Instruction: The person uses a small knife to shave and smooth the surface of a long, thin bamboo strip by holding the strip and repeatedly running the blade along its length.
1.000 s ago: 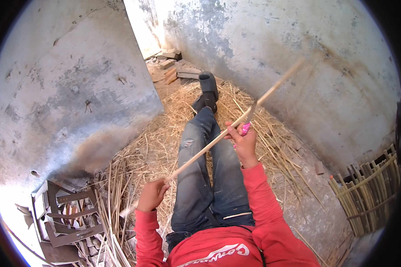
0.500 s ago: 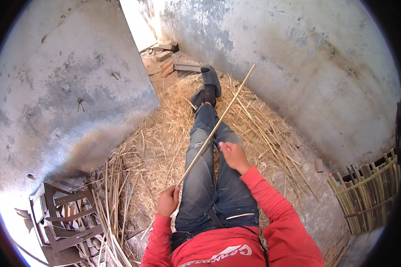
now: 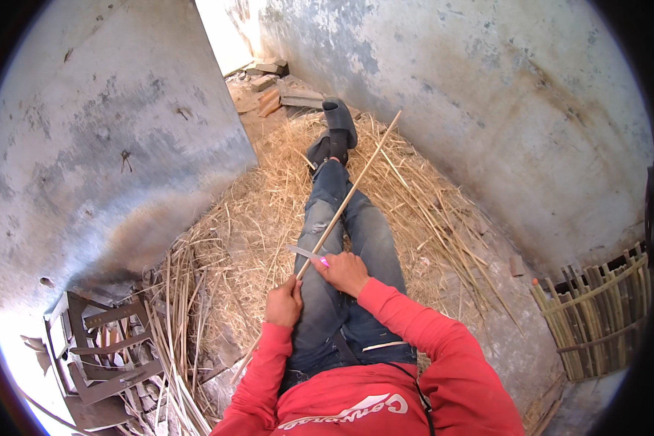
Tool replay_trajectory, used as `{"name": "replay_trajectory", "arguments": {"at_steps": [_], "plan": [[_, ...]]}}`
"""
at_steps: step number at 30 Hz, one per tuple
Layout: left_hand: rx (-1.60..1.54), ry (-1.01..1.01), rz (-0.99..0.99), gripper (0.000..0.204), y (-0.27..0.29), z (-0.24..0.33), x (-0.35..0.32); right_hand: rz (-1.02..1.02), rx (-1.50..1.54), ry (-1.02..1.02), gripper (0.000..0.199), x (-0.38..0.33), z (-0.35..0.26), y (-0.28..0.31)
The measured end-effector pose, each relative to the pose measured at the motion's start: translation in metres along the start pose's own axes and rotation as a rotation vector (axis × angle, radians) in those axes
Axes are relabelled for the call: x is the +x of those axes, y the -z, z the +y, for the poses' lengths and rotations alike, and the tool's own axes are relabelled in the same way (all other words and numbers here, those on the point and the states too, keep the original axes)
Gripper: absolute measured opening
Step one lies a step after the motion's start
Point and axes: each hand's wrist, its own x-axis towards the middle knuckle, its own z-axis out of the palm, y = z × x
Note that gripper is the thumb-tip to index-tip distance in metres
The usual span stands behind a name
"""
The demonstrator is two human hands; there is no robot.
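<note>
My left hand [image 3: 283, 301] is closed round a long, thin bamboo strip [image 3: 363, 174], which slants over my legs with its far end up to the right. Its near end passes under my left wrist and shows again beside my sleeve. In my right hand [image 3: 344, 274] is a small knife [image 3: 301, 251] with a bright pink handle. The fingers wrap its handle, and the blade lies across the strip just beyond my left hand. Whether the edge bites into the strip is too small to tell.
Pale shavings [image 3: 261, 196] cover the floor round my outstretched legs [image 3: 320, 218]. Long strips lie at left [image 3: 178, 312] and right [image 3: 443, 225]. A dark metal frame [image 3: 116, 349] stands at lower left, a slatted bamboo basket [image 3: 596, 320] at right. Walls rise on both sides; bricks [image 3: 265, 80] lie far ahead.
My right hand has moved left and nearer to me, bringing the knife blade onto the strip. The strip's far tip has shifted slightly left and down; my left hand has moved a little forward.
</note>
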Motion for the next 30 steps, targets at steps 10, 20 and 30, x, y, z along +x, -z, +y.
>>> {"name": "replay_trajectory", "arguments": {"at_steps": [10, 20, 30], "plan": [[0.080, 0.017, 0.093, 0.016, 0.068, -0.078, -0.163, 0.142, -0.029, -0.143, 0.062, 0.027, 0.034, -0.005], [0.094, 0.120, 0.092, 0.017, 0.089, -0.131, -0.245, 0.328, 0.056, 0.083, 0.055, 0.033, 0.053, 0.017], [-0.160, 0.055, 0.072, 0.023, -0.013, -0.019, -0.005, -0.089, -0.027, 0.059, 0.064, -0.014, -0.004, 0.012]]}}
